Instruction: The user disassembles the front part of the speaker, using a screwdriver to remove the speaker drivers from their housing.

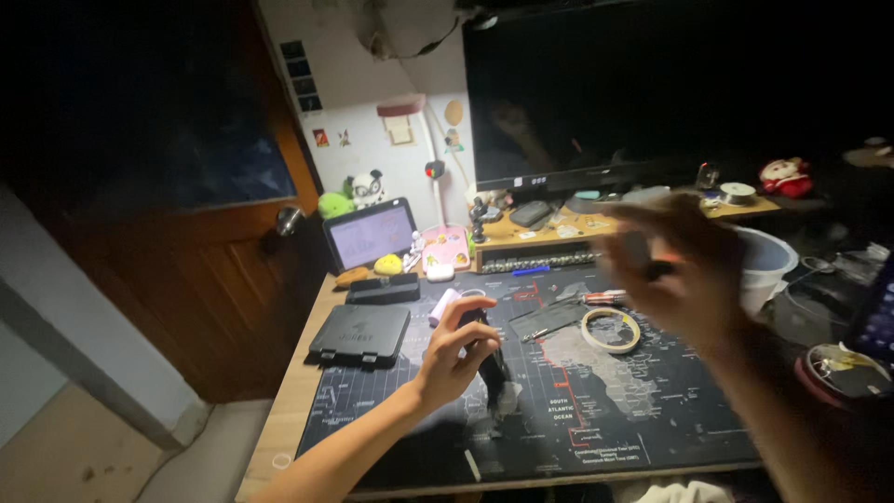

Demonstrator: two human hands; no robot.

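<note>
Two hands work over a dark map mat [643, 391] on the table [279, 419]. Left hand [452, 359] has its fingers [470, 321] clenched round a slim black device [492, 368], held upright w/ its lower end near or on the mat; whether it touches, can't tell. Right hand [680, 275] is up in the air, right of the device and well apart from it, heavily motion-blurred; it seems to pinch a small dark tool [656, 270], but the grasp can't be told for sure.

Device looks rigid, light enough for one hand, smooth-sided, so prob. a bit slippery; likely electronics, so treat as fragile. Best hold, in my judgement: around the mid-body, thumb opposite fingers, as the left hand has it now.

Tape roll [611, 329] lies flat on the mat, right of the device. Black case [359, 333] sits left of it. Monitor [670, 88] stands behind, dark.
</note>
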